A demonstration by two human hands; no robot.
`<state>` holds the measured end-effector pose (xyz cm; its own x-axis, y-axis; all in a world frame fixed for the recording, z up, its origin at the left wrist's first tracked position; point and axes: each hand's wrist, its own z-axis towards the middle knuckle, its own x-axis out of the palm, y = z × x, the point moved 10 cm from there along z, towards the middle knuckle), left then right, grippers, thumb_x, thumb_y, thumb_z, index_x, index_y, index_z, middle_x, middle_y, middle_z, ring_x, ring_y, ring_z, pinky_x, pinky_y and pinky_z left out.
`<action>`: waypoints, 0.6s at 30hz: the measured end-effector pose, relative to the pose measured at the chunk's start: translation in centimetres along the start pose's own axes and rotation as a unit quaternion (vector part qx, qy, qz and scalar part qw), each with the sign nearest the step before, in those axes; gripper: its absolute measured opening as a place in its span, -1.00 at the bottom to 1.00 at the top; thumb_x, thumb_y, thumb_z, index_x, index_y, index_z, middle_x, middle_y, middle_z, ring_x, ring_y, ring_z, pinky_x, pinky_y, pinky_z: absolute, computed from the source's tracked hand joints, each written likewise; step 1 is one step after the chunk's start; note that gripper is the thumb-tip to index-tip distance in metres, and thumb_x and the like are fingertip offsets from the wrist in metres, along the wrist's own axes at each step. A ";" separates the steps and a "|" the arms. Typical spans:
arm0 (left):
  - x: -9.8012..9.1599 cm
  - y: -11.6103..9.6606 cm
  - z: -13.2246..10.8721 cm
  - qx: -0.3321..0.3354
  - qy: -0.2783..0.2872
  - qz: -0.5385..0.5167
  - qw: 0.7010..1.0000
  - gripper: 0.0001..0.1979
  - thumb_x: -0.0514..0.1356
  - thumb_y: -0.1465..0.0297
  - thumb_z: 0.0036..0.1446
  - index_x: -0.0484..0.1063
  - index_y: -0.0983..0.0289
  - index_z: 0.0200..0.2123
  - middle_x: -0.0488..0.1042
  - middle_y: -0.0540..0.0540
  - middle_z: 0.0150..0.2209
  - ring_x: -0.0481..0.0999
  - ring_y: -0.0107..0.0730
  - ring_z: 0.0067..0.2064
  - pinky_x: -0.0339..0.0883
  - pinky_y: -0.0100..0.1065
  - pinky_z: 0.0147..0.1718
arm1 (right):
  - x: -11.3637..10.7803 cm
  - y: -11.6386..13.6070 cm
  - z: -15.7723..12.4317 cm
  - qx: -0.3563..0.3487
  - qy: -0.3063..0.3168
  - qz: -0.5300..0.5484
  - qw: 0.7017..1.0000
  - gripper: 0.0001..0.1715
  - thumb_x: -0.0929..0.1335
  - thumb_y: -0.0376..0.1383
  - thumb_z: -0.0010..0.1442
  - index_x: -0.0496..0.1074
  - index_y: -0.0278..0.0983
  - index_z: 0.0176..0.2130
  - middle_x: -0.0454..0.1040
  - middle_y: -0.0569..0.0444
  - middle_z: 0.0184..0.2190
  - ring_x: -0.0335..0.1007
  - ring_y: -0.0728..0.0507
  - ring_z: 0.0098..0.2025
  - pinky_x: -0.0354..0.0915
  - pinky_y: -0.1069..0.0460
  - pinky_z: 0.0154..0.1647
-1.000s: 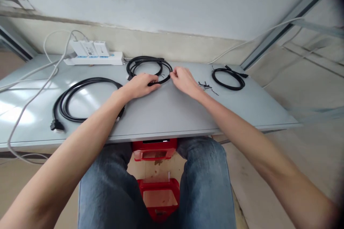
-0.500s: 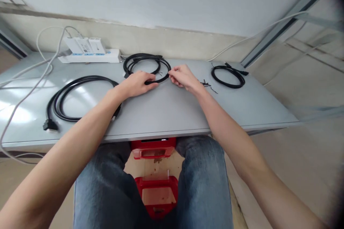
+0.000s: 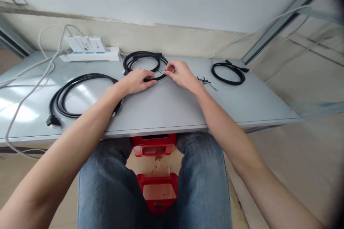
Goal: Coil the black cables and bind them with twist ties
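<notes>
A black cable (image 3: 142, 54) lies coiled on the grey table near the wall, several loops together. My left hand (image 3: 137, 80) is closed round the front of this coil, its thumb and fingers on either side of the cable. At the coil's right side, my right hand (image 3: 178, 73) is pinched shut against the loops. What sits between its fingertips is too small to tell. A thin dark tie end (image 3: 160, 71) sticks out of the coil just left of those fingers. Several short black twist ties (image 3: 205, 80) lie loose to the right of my right hand.
Another coiled black cable (image 3: 83, 76) with a wide plug (image 3: 53, 121) lies at left, partly under my left forearm. A smaller tied coil (image 3: 228, 83) is at right. A white power strip (image 3: 91, 56) with adapters stands by the wall. Red plastic stools (image 3: 153, 141) show below the table (image 3: 161, 114).
My right hand has shifted slightly left and up along the coil, its fingers still pinched. My left hand stays on the cable. The whole view has tilted a little.
</notes>
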<state>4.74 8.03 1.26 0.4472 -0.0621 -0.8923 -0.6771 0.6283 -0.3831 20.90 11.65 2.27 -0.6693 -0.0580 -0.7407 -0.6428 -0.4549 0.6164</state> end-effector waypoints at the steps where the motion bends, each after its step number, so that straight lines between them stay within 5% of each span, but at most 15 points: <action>1: 0.0 0.1 0.0 -0.002 0.000 0.003 1.000 -0.66 0.24 0.08 0.43 0.44 0.16 -0.35 0.39 0.03 -0.45 0.28 -0.23 -0.39 0.13 -0.16 -0.26 | 0.0 0.1 -0.1 -0.005 0.000 -0.009 1.000 -0.75 0.52 -0.35 0.46 0.44 -0.15 -0.25 0.56 0.05 -0.32 0.50 -0.20 -0.22 0.47 -0.12 -0.03; 18: -0.1 -0.4 0.0 0.010 0.003 -0.006 1.000 -0.68 0.25 0.12 0.43 0.41 0.14 -0.35 0.39 0.02 -0.49 0.27 -0.25 -0.42 0.15 -0.18 -0.28 | -0.2 1.4 -0.9 -0.020 -0.008 -0.008 1.000 -0.70 0.46 -0.43 0.45 0.39 -0.14 -0.28 0.62 0.03 -0.30 0.56 -0.20 -0.21 0.48 -0.12 -0.02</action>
<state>5.00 7.74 1.51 0.4515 -0.0753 -0.8891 -0.6600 0.6424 -0.3895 20.50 10.23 3.04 -0.6646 -0.0365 -0.7463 -0.6384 -0.4914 0.5925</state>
